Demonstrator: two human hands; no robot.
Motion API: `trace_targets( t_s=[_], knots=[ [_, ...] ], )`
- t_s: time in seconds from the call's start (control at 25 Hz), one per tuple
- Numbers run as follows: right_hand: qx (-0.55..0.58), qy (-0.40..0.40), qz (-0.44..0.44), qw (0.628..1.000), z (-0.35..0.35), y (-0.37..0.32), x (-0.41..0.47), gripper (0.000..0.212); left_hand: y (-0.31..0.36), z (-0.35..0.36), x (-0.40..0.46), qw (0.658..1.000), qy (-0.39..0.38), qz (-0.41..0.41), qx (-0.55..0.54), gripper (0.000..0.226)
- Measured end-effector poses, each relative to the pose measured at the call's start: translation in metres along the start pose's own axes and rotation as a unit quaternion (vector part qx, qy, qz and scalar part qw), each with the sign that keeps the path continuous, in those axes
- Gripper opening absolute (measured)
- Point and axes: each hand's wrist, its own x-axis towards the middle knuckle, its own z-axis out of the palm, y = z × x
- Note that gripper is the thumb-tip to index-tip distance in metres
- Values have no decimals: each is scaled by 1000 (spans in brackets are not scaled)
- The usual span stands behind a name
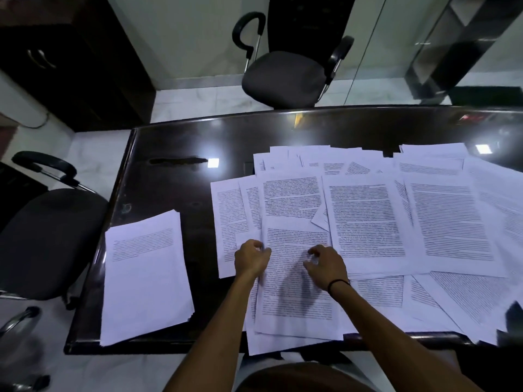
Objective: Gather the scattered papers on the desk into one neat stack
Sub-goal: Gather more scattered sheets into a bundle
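Lower centre: my left hand [251, 260] pinches the left edge of the top sheet [294, 281]; my right hand [325, 268] rests on it, fingers curled (grip unclear). Lower left, neat stack [145, 278]. Scattered papers [396, 216] fan mid-right across the desk [175, 142].

arms: bare to the frame edge — no sleeves | right wrist: thin black band [338, 283] | lap: dark brownish garment [305, 377] — blurred

both hands [288, 261] on scattered papers [365, 219], stack [145, 281] beside.
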Motion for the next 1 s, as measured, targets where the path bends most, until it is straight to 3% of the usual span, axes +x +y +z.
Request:
trace_targets(
  t_s=[0.16,0.32,0.52,0.72,0.88,1.0],
  knots=[
    [12,-16,-9,1000,-4,4,4,36,4,9,-6,1000,-15,-1,-27,27],
    [83,27,-14,996,-20,7,8,32,-6,-21,-4,997,42,10,-61,5],
    [88,91,3,992,-43,24,23,35,-32,-95,4,975,113,-2,-189,30],
    [20,172,73,982,-88,64,56,38,0,-96,-15,956,102,38,-272,26],
    [-45,192,131,971,-132,98,77,70,25,-58,-30,943,88,31,-318,20],
    [-23,143,172,974,-154,118,96,89,32,-26,-41,937,102,26,-333,12]
  ],
)
